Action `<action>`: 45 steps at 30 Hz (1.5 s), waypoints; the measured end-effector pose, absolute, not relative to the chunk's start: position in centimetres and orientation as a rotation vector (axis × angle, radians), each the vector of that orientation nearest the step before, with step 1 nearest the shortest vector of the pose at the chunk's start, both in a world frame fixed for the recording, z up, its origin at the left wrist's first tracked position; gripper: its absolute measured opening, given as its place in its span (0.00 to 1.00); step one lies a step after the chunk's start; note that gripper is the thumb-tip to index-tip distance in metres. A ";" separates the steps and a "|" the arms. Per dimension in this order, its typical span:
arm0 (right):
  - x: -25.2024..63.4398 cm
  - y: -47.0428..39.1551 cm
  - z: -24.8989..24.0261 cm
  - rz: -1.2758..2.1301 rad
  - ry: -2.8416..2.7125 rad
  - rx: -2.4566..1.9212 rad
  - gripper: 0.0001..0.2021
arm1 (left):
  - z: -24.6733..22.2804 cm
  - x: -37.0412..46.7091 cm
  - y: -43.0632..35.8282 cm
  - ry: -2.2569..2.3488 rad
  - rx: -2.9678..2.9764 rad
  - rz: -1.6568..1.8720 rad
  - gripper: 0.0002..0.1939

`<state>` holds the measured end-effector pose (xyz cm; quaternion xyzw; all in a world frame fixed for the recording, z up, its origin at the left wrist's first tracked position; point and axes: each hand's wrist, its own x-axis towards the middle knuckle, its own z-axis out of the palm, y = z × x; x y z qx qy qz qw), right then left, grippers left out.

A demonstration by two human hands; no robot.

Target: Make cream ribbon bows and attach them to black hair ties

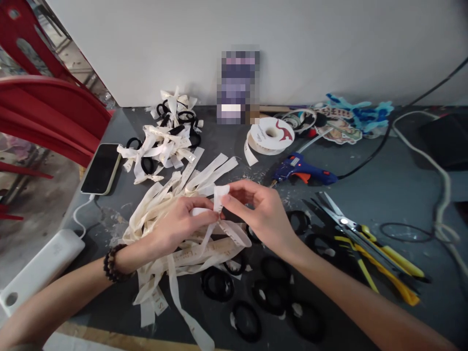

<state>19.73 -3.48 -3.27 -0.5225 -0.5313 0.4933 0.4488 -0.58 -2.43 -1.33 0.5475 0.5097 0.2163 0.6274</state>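
Observation:
Both hands meet over a heap of cream ribbon strips [157, 209] with printed lettering. My left hand [186, 219] pinches a folded white ribbon [221, 196] near its middle, between thumb and fingers. Its upper end is gripped by my right hand [256, 202], thumb against fingers. Loops and tails of ribbon hang below the fingers. Several black hair ties [245, 321], some with whitish patches on them, lie in front of and below my right hand. Behind my left hand is a pile of ribbon bows with black hair ties [164, 146].
A blue glue gun [303, 169] lies beyond my right hand, near a ribbon spool [272, 135]. Scissors [365, 239] and yellow-handled pliers [356, 263] rest at the right. On the left are a phone [101, 168], a white power bank [44, 270] and a red chair [47, 112].

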 end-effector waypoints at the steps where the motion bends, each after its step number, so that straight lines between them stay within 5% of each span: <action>1: 19.5 -3.5 -3.4 1.246 -1.260 -1.279 0.13 | -1.2 -0.6 -2.4 1.180 1.273 0.495 0.13; 13: 18.9 -3.7 -3.3 1.335 -1.100 -1.151 0.13 | -1.2 -0.6 -3.1 1.190 1.536 0.877 0.14; 21: 18.9 -3.6 -3.9 1.371 -1.100 -1.131 0.10 | -1.3 -0.6 -2.9 1.178 1.635 0.813 0.05; 31: 18.9 -3.8 -3.7 1.270 -1.149 -1.170 0.10 | -1.0 -0.6 -2.9 1.163 1.486 0.802 0.15; 45: 18.7 -3.9 -3.4 1.284 -1.125 -1.194 0.09 | -0.8 -0.3 -2.9 1.123 1.203 0.847 0.12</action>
